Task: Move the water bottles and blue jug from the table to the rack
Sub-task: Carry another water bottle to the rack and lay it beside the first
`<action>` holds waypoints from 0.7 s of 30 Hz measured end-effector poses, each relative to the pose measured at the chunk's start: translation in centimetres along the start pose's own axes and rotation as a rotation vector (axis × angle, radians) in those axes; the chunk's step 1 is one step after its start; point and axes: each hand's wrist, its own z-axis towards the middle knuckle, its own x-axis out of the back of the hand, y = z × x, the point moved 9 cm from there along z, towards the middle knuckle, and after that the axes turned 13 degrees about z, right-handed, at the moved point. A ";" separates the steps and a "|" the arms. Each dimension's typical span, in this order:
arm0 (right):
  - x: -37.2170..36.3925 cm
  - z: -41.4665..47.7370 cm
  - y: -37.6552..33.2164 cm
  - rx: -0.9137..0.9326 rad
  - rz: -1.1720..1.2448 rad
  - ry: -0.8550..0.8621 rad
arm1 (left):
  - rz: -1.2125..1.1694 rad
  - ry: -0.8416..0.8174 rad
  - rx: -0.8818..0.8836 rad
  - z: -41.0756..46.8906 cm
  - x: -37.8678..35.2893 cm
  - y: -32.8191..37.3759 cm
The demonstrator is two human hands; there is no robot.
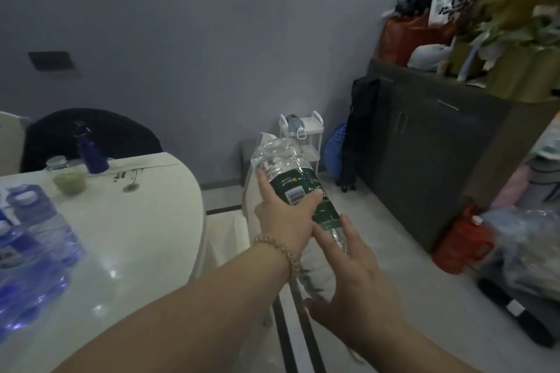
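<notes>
Our left hand grips the green-labelled water bottle mid-carry, our right hand steadies it with straight fingers, and next we must set it on the white rack.

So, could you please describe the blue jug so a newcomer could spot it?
Find the white table on the left, then its far edge by the black chair back. The blue jug stands there beside a lidded jar and a green bowl; it alone is tall, opaque and dark blue.
</notes>
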 end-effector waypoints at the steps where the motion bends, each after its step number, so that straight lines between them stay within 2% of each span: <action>1: 0.1 2.1 2.0 0.002 -0.002 0.008 | 0.014 -0.009 0.002 2.4 -1.8 0.2; 4: 1.0 8.0 6.5 -0.034 -0.019 0.030 | 0.139 -0.013 -0.003 8.8 -5.7 1.5; 13: 3.2 23.4 17.2 -0.131 -0.008 0.041 | 0.174 -0.108 0.023 25.7 -17.0 5.0; 21: 2.1 34.8 30.0 -0.158 0.013 -0.025 | 0.269 -0.093 0.072 39.1 -27.0 3.7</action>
